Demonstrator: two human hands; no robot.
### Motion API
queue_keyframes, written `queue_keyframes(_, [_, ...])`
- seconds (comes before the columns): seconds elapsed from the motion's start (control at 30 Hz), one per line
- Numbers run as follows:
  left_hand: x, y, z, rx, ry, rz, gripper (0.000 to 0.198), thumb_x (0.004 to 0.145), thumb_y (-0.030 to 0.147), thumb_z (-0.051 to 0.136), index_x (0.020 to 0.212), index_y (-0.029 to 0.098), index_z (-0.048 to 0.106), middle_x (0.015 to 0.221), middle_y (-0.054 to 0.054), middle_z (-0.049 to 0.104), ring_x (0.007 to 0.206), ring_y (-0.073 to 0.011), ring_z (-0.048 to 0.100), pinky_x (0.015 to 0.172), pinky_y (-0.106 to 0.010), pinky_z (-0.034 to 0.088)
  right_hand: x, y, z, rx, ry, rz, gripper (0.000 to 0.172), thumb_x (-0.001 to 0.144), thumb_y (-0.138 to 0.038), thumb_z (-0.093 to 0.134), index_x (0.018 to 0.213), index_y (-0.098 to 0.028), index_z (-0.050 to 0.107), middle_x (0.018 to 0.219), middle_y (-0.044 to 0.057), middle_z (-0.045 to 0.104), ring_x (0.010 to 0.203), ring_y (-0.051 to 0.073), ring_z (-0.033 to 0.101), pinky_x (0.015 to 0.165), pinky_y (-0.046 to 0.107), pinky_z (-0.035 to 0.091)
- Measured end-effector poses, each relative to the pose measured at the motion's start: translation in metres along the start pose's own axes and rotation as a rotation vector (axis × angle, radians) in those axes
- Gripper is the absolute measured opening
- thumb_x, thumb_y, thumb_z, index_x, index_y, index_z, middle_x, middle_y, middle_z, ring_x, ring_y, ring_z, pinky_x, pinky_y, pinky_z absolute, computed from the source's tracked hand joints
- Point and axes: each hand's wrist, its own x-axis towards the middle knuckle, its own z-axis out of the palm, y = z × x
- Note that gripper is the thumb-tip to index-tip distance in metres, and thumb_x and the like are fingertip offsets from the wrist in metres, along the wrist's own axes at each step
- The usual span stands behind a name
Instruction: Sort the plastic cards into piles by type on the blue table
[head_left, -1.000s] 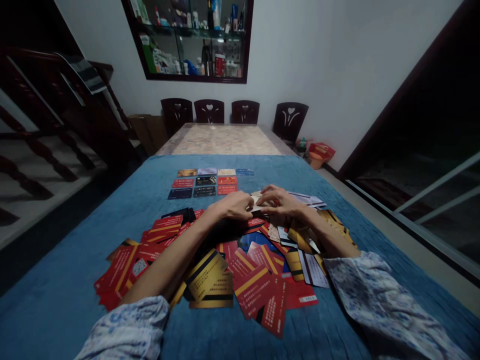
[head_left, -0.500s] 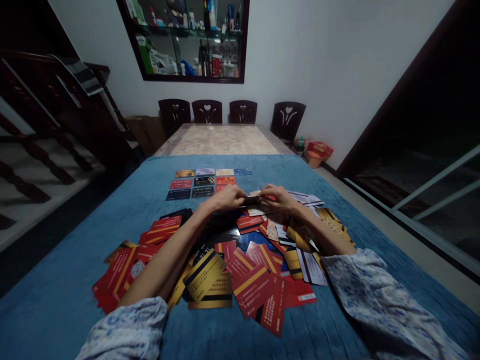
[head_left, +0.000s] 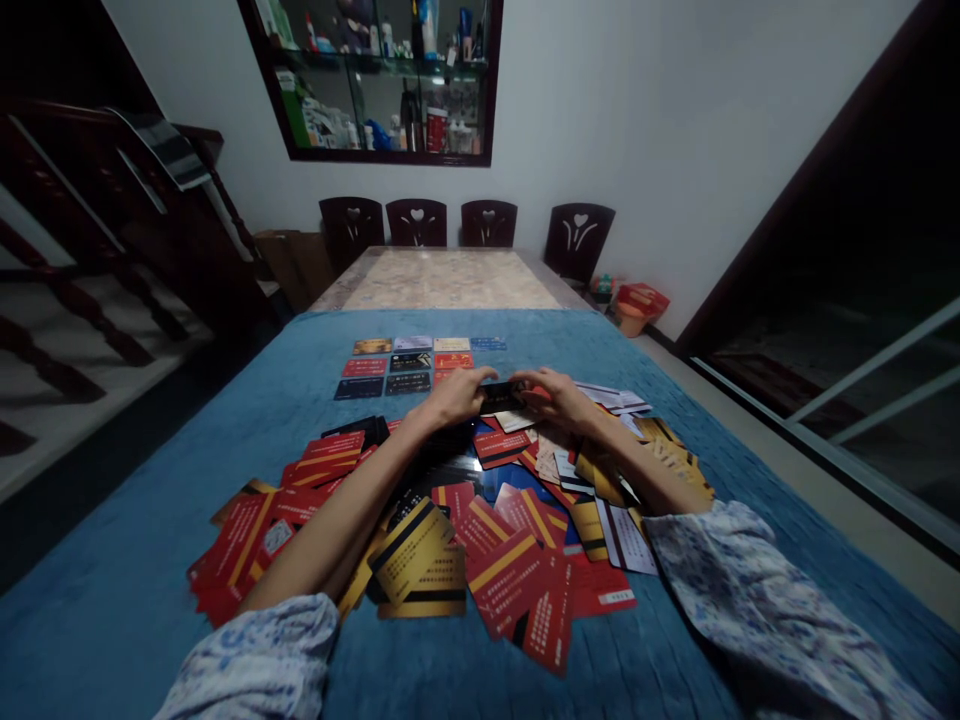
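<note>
A black card (head_left: 496, 398) is held between my two hands, just above the far edge of a loose card pile. My left hand (head_left: 459, 397) pinches its left end, and my right hand (head_left: 556, 395) grips its right end. Below lie red cards (head_left: 504, 585) with gold stripes, gold cards (head_left: 418, 560), and white ones (head_left: 626, 535), overlapping face down. Beyond my left hand, several cards lie in neat rows, among them a dark blue card (head_left: 358, 388) and a black card with a gold mark (head_left: 410, 362). My left hand partly covers a red card in those rows.
A blue cloth (head_left: 247, 410) covers the near part of the table, whose patterned stone top (head_left: 457, 278) shows beyond. Dark wooden chairs (head_left: 416, 222) stand at the far end. A red bag (head_left: 641, 300) rests on an orange bin to the right.
The black card between my hands has tipped so that its broad dark face shows; before, only a thin edge was visible. Both hands stay in nearly the same place.
</note>
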Motion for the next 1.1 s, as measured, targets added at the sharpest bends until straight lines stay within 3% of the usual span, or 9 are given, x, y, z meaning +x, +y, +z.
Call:
queue_keyframes(0.2, [0.0001,0.0031,0.0022,0.073,0.019,-0.041,0.042,0.084,0.013,0.052,0.124,0.020,0.065,0.094,-0.009,0.076,0.088,-0.0247,0.071,0.080,-0.032,0.053,0.0016,0.0028,-0.0002,-0.029,-0.004,-0.070,0.041,0.091,-0.023,0.052,0.130,-0.021,0.061,0.102,0.011,0.068,0.095,0.026,0.057,0.085,0.038,0.046])
queue_keyframes(0.43, [-0.0015,0.0072,-0.0003,0.046,0.039,-0.049,0.038,0.084,0.011,0.052,0.119,0.018,0.065,0.089,-0.008,0.075,0.084,-0.0244,0.070,0.080,-0.032,0.052,0.0040,0.0004,0.0020,-0.186,-0.065,-0.105,0.055,0.086,-0.033,0.064,0.139,-0.020,0.054,0.108,0.013,0.063,0.100,0.030,0.051,0.086,0.041,0.042])
queue_keyframes(0.9, [0.0032,0.0012,0.0005,-0.062,0.103,-0.075,0.032,0.080,0.006,0.057,0.107,0.018,0.067,0.094,-0.007,0.074,0.091,-0.0235,0.069,0.086,-0.033,0.053,0.0027,-0.0047,0.0074,-0.369,0.001,-0.065,0.059,0.084,-0.030,0.065,0.139,-0.017,0.051,0.115,0.015,0.057,0.104,0.030,0.050,0.084,0.039,0.041])
queue_keyframes(1.1, [0.0025,0.0030,-0.0053,0.017,0.029,-0.092,0.035,0.081,0.011,0.059,0.115,0.019,0.066,0.099,-0.008,0.073,0.095,-0.0249,0.068,0.088,-0.036,0.054,0.0013,0.0000,0.0085,-0.423,0.021,-0.101,0.058,0.088,-0.041,0.063,0.139,-0.016,0.054,0.121,0.017,0.057,0.109,0.032,0.049,0.085,0.040,0.042])
